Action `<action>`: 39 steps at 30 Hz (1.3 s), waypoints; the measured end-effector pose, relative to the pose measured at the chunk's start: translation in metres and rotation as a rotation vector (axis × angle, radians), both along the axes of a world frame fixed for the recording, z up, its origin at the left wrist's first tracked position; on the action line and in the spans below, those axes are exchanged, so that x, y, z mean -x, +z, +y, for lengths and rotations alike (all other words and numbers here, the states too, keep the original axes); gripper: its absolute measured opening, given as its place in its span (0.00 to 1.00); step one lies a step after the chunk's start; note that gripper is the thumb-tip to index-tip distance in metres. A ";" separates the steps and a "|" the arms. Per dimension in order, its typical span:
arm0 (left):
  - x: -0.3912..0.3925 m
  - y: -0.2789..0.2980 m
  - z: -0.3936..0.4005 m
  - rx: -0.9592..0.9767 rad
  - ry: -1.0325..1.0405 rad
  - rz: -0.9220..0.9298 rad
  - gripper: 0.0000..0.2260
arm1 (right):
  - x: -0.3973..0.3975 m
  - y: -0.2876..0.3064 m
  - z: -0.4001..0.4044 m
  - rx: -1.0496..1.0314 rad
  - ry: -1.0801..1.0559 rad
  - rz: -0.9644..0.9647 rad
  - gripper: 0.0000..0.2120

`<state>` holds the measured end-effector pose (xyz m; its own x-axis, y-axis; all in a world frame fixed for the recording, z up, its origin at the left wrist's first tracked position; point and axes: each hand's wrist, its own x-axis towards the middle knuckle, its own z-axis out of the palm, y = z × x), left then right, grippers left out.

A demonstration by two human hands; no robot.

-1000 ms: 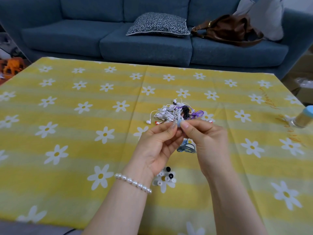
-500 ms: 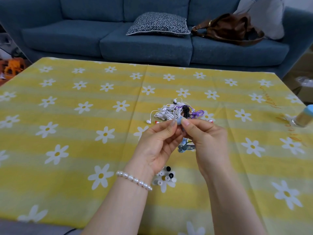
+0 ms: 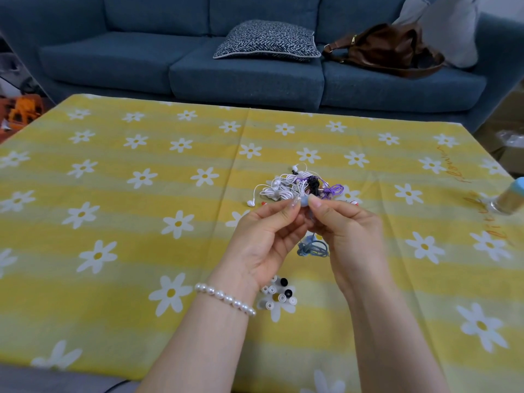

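Left grip [image 3: 266, 239], right grip [image 3: 351, 236] around blue earbud [image 3: 304, 201]

The tablecloth [image 3: 113, 251] over the surface is matt printed cloth, softly creased. The blue earbud [image 3: 304, 201] looks like smooth, faintly glossy plastic, and its blue cord [image 3: 313, 248] looks rubbery. The tangle of cords [image 3: 295, 187] has a shiny plastic coat. The ear tips [image 3: 279, 297] seem soft and matt. The bracelet [image 3: 224, 297] beads gleam like pearl. The sofa [image 3: 113, 61] is a coarse matt weave, the cushion [image 3: 266, 39] is woven cloth, and the bag [image 3: 388, 49] is supple brown leather with a metal buckle
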<state>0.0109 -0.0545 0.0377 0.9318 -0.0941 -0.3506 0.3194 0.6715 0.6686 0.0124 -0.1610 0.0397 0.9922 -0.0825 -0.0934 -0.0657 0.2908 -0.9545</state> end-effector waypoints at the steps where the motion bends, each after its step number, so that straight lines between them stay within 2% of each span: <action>1: -0.001 0.000 0.001 -0.017 -0.011 -0.010 0.06 | 0.000 0.000 0.001 -0.006 -0.001 0.003 0.09; 4: -0.003 0.002 0.009 -0.163 -0.016 -0.041 0.14 | 0.000 0.001 0.002 -0.050 -0.021 0.008 0.12; 7: -0.003 0.002 0.021 -0.489 -0.028 -0.233 0.15 | -0.002 0.003 -0.001 -0.229 -0.029 0.061 0.11; 9: 0.000 0.000 0.025 -0.735 -0.155 -0.382 0.22 | -0.003 0.007 -0.002 -0.402 0.032 0.079 0.10; 11: 0.002 -0.006 0.022 -0.960 -0.275 -0.428 0.26 | -0.005 0.010 -0.001 -0.574 0.077 0.095 0.12; 13: 0.002 -0.012 0.017 -1.065 -0.293 -0.422 0.23 | -0.005 0.013 0.001 -0.681 0.089 0.122 0.13; 16: -0.002 -0.014 0.017 -1.025 -0.183 -0.405 0.14 | -0.009 0.013 -0.001 -0.736 0.054 0.165 0.13; 18: -0.006 -0.012 0.023 -0.939 -0.098 -0.374 0.12 | -0.015 0.006 -0.006 -0.636 0.007 0.212 0.11; 21: -0.010 -0.011 0.035 -0.794 -0.013 -0.291 0.05 | -0.025 -0.008 -0.015 -0.247 -0.026 0.295 0.07; 25: -0.020 -0.023 0.052 -0.930 0.215 -0.160 0.05 | -0.033 -0.017 -0.033 0.166 -0.098 0.341 0.06; 30: -0.031 -0.045 0.087 -1.080 0.495 0.025 0.05 | -0.035 -0.028 -0.063 0.312 -0.230 0.383 0.10; 34: -0.035 -0.054 0.110 -0.946 0.543 0.128 0.06 | -0.038 -0.039 -0.067 0.455 -0.227 0.423 0.13; 37: -0.031 -0.061 0.118 -1.061 0.574 0.151 0.01 | -0.039 -0.044 -0.064 0.578 -0.175 0.424 0.15; 39: -0.031 -0.065 0.118 -1.116 0.555 0.152 0.04 | -0.042 -0.048 -0.060 0.692 -0.113 0.407 0.17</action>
<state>0.0418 0.0635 -0.0271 0.6941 0.7138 -0.0932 0.2988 -0.1679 0.9394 0.0542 -0.2213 -0.0081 0.8738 -0.3512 -0.3362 -0.4519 -0.3316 -0.8282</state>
